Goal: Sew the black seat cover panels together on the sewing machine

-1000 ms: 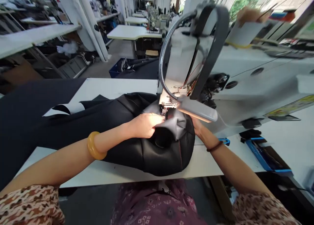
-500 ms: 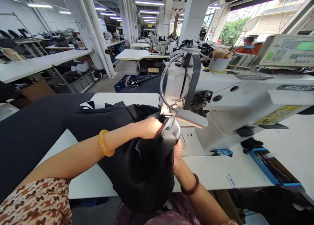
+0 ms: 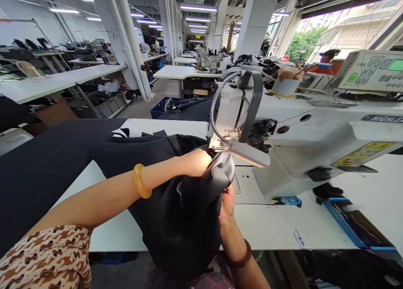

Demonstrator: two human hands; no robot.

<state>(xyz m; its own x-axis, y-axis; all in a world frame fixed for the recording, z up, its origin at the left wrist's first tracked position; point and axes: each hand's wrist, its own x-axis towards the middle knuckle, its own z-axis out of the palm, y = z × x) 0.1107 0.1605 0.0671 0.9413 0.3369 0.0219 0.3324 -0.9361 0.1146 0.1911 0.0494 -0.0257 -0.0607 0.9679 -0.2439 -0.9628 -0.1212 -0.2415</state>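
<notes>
Black fabric (image 3: 182, 222) hangs over the table's front edge and runs up under the head of a white sewing machine (image 3: 299, 129). My left hand (image 3: 197, 163) grips the fabric close beside the needle area, its fingers curled and their tips hidden. Lower down on the right side of the bunched cloth, my right hand (image 3: 227, 203) holds a fold of it, with most fingers behind the material. A lamp (image 3: 248, 152) on the machine lights the cloth just above my hands.
Blue thread snips (image 3: 288, 201) lie by the machine base. A blue-edged box (image 3: 359, 222) sits at the right of the white tabletop (image 3: 270, 228). More dark fabric (image 3: 47, 163) spreads to the left. A control panel (image 3: 371, 72) tops the machine; another person (image 3: 327, 64) is behind it.
My right hand has shifted slightly down along the cloth, and more of its back shows. My left hand keeps its place by the needle. The whole view has shifted a little.
</notes>
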